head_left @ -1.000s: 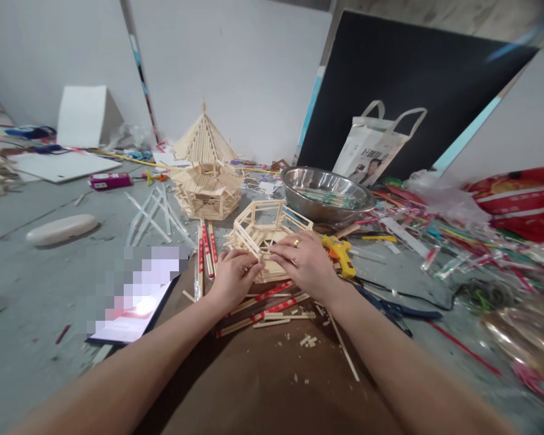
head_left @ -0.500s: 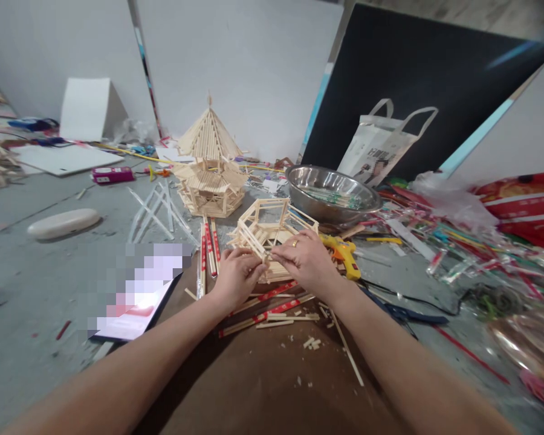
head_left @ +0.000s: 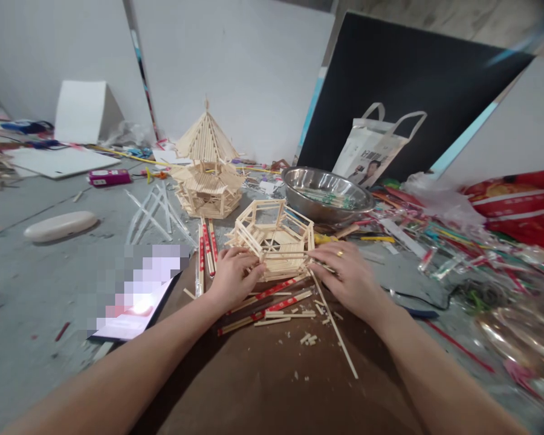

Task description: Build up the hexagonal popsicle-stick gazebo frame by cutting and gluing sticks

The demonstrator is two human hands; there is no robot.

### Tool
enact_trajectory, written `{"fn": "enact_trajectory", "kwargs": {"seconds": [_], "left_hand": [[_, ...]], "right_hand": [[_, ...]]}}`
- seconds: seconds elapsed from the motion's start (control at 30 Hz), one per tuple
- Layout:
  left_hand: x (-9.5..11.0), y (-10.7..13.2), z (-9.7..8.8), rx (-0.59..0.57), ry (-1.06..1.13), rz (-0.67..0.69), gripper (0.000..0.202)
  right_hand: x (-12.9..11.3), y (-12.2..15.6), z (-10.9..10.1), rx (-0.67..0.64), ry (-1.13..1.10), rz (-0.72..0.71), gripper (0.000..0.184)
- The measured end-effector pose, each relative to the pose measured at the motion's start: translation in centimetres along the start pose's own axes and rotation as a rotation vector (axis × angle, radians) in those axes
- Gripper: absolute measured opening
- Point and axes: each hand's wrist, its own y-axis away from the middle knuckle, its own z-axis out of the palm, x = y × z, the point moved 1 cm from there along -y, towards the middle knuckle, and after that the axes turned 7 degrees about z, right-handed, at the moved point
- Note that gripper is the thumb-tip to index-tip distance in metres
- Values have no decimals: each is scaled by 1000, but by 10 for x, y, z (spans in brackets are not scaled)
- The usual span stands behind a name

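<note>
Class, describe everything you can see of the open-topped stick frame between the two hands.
The stick frame, pale and wood-like, looks six-sided: short uprights carry thin top rails, and rows of sticks laid side by side surround a gap inside. It sits upright and roofless, nearer than the roofed stick model and metal bowl. The left hand touches its near left corner; the right hand is by the near right, contact unclear.
</note>
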Motion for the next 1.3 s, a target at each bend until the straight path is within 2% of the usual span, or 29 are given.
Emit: {"fn": "enact_trajectory", "kwargs": {"seconds": [0.13, 0.23, 0.47, 0.73, 0.83, 0.93, 1.03, 1.17, 1.3], "left_hand": [[0, 1, 0, 10, -3, -9, 24], [-1, 1, 1, 18, -6, -16, 24], [-4, 3, 1, 37, 6, -29, 22], [-4, 4, 0, 47, -11, -15, 22], [-5, 3, -2, 41, -19, 4, 22], [-6, 2, -6, 53, -23, 9, 21], [-10, 0, -14, 107, -38, -6, 21], [-15, -4, -24, 189, -63, -58, 23], [-16, -6, -29, 248, -37, -104, 21]], "right_hand": [[30, 45, -17, 47, 100, 145, 25], [38, 69, -18, 21, 123, 174, 24], [30, 77, -8, -79, 108, 163, 24], [74, 105, -34, -105, 219, 343, 29], [65, 107, -34, -118, 170, 364, 28], [44, 96, -27, -175, 88, 303, 26], [26, 81, -17, -296, 36, 236, 25], [14, 70, -6, -418, 45, 265, 24], [4, 67, 3, -482, 14, 239, 24]]}}
